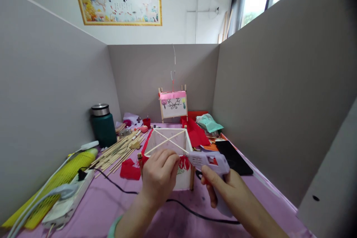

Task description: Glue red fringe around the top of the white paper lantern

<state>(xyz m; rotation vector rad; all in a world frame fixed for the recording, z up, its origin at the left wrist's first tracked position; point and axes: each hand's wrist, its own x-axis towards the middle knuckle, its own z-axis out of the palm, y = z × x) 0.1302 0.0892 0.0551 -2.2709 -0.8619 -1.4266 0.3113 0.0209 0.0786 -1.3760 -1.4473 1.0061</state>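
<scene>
My left hand (160,178) is closed around the near side of the lantern frame (167,156), fingers curled over a thin wooden stick and pinning it against the frame's top. The frame stands on the bench (106,208), just in front of me, with two sticks crossed over its open top and paper sides hung with red fringe. It should feel very light, but I'd judge it fragile: the sticks could snap or spring loose, and the paper would tear or dent under a squeeze. The sturdy corner posts look like the safest place to take hold.

My right hand (220,189) is wrapped firmly around the grip of a lilac glue gun (208,163), its nozzle right by the sticks. Its black cord (178,202) trails across the bench. To the left lie loose sticks (117,152) and red paper (130,170); a finished lantern (173,104) stands at the far end.
</scene>
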